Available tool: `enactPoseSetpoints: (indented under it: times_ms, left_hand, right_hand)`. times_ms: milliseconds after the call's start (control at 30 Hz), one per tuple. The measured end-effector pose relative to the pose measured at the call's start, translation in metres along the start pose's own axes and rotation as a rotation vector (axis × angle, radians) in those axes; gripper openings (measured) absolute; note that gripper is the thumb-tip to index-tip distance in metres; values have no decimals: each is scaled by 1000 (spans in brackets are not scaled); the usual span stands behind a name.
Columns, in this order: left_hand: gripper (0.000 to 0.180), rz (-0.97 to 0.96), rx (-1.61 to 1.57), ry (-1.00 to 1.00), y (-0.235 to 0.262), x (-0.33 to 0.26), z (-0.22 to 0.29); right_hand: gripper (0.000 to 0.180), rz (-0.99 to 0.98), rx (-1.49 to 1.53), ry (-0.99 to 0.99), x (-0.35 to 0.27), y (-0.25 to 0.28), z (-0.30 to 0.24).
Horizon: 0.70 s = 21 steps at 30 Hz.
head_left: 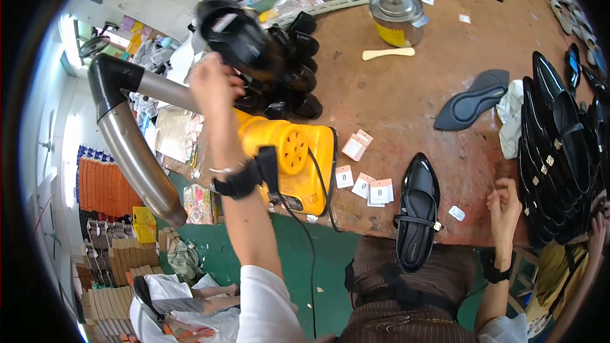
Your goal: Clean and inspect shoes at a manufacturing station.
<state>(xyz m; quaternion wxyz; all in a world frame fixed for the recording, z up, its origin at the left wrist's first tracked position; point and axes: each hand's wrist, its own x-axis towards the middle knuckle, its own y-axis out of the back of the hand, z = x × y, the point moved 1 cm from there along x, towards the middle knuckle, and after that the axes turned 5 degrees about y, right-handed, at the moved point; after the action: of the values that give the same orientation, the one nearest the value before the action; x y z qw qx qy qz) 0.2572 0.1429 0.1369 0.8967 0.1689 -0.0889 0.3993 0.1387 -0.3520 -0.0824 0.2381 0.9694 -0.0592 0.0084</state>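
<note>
A person's left hand [213, 82] is raised and grips a black shoe [236, 35] above a yellow blower machine [292, 155] at the brown worktable [406, 95] edge. Further right, a black strapped flat shoe [417, 209] overhangs the edge. The right hand [505, 206] rests loosely curled, holding nothing, beside rows of black shoes [559, 152].

The left arm is raised well up and forward, the forearm seen running from the white sleeve at the lower edge to the left hand [213, 82], whose fingers are curled closed in a grip, the back of the hand turned toward the camera. A black strap is worn on the left wrist. The right arm is kept low and bent, a black band worn at its wrist; the right hand [505, 206] is held loosely half-closed, fingers curled inward, nothing gripped.
</note>
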Motion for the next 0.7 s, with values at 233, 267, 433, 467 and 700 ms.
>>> enactPoseSetpoints:
  times_ms: [233, 267, 433, 467, 700]
  left_hand:
    - [22, -489, 372, -242, -28, -155, -56]
    - [21, -670, 414, -168, -36, -191, -58]
    - [32, -569, 531, -45, -50, -273, -122]
    - [35, -441, 542, -59, -54, -281, -131]
    - [29, -352, 260, 255, -36, -278, -179]
  right_hand:
    - [22, -26, 525, -200, 11, 11, -24]
    - [24, -28, 556, -149, 13, 10, -30]
    - [15, -123, 480, -244, 18, 34, -30]
    - [13, -100, 379, -58, 17, 35, -31]
    - [8, -48, 389, 23, 7, 13, -58]
